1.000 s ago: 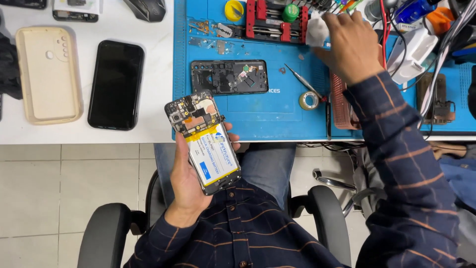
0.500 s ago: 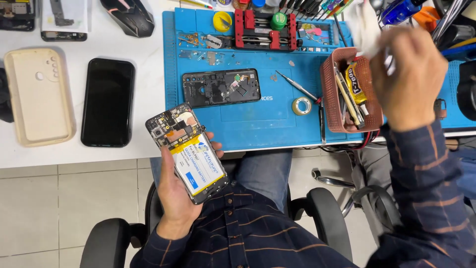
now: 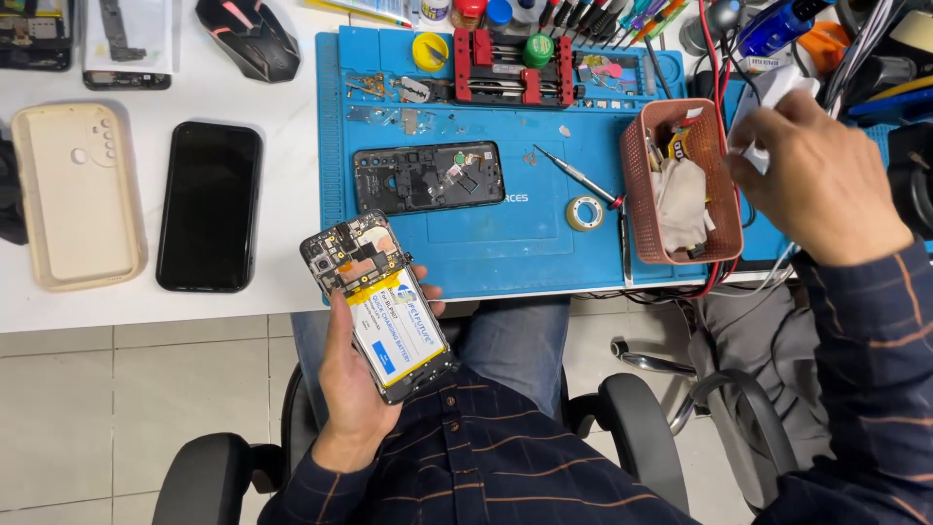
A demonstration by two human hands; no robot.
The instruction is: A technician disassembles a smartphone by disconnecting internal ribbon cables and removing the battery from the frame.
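My left hand [image 3: 352,394] is shut on an opened phone [image 3: 384,311] held over my lap; its circuit board and a white and yellow battery face up. My right hand [image 3: 826,185] hovers at the right, just beyond a red mesh basket [image 3: 634,185], with its fingers closed on a white cloth [image 3: 775,95]. Most of the cloth is hidden behind the fingers.
A blue work mat [image 3: 486,248] carries a black phone back frame [image 3: 428,177], a screwdriver [image 3: 578,177], a tape roll [image 3: 584,212] and a red holder [image 3: 505,68]. To its left lie a black phone [image 3: 209,204], a beige case [image 3: 73,194] and a mouse [image 3: 248,37]. Cables crowd the right.
My right hand has come down and away from the tool area, with the white cloth, to the right of the basket. The left hand holds the opened phone much as before.
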